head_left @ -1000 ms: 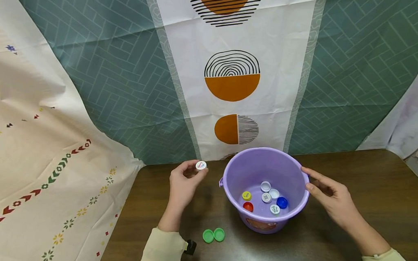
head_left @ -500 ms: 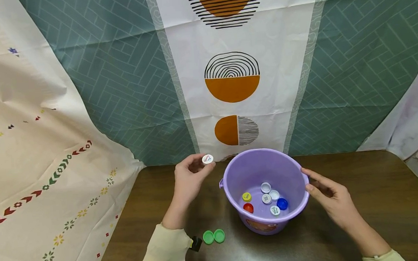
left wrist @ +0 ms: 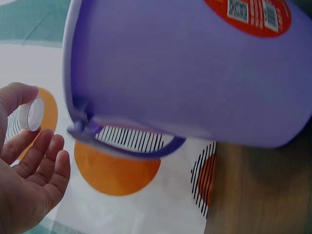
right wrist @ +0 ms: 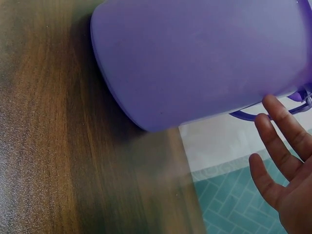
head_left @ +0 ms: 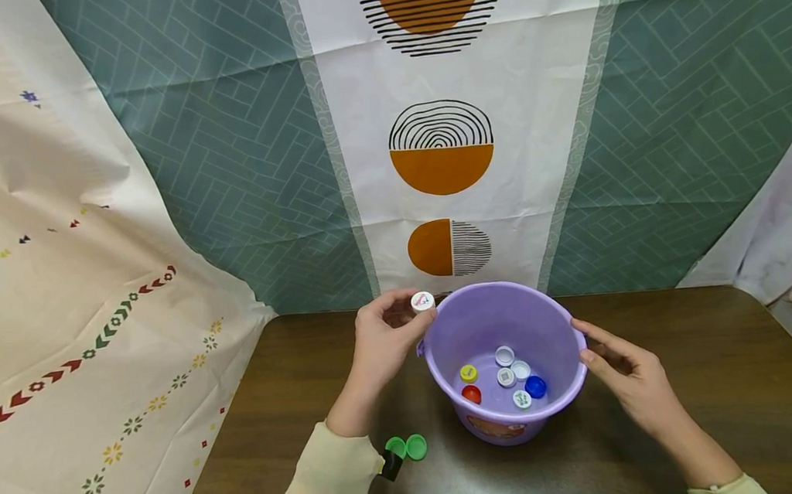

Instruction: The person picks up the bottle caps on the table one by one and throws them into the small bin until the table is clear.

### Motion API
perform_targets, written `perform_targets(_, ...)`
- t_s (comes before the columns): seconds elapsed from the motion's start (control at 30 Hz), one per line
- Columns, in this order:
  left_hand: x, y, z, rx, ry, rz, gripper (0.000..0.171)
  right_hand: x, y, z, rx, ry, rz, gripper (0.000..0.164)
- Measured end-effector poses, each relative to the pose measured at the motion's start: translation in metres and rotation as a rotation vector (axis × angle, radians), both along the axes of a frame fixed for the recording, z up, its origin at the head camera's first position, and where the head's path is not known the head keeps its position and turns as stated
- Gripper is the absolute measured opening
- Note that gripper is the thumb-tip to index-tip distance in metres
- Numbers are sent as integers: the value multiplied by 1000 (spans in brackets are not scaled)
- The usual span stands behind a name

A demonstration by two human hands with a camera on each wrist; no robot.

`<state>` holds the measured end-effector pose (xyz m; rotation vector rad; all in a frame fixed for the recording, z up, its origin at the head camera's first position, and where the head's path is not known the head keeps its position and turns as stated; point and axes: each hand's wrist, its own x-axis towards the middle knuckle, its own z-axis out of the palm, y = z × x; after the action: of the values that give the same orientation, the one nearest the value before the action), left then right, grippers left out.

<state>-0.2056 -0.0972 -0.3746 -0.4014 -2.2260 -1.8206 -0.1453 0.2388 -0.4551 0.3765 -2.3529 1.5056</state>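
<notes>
My left hand [head_left: 387,341] pinches a round white bottle cap [head_left: 423,301] with a printed top between thumb and fingers. It is at the left rim of a purple bucket [head_left: 505,308]; in the left wrist view, the white cap [left wrist: 34,114] shows edge-on near the bucket's mouth. Inside the bucket lie a yellow cap [head_left: 469,374], a red cap [head_left: 471,394], a blue cap [head_left: 536,386] and several white ones. My right hand [head_left: 626,376] touches the right rim with thumb and forefinger extended. In the right wrist view, its other fingers [right wrist: 278,146] are spread beside the bucket wall.
Two green caps [head_left: 416,447] lie on the brown wooden table [head_left: 719,353] left of the bucket, one partly behind the left wrist's black device [head_left: 390,464]. A patterned green and white cloth [head_left: 532,112] hangs behind the table. A cream cloth [head_left: 96,340] hangs at the left.
My left hand has carried the white cap rightward to the bucket's left rim. Its wrist device now partly covers one green cap. My right hand has stayed at the rim.
</notes>
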Motion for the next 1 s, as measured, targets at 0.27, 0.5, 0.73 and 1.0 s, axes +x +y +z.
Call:
perform_targets(0.27,3,26,-5,6,-2,-67,31,0,1,-1,7,11,8,47)
perform_targets(0.5,6,43,-3,-31,17,-86,30,0,1,-1,12,5,11,46)
perform_targets(0.73,8,53,-1,-48,28,-116,31,-1,1,-3,-3,0,20,47)
perform_targets(1.0,9,60,2,-62,33,-122,29,-2,2,-2,-22,-7,27,47)
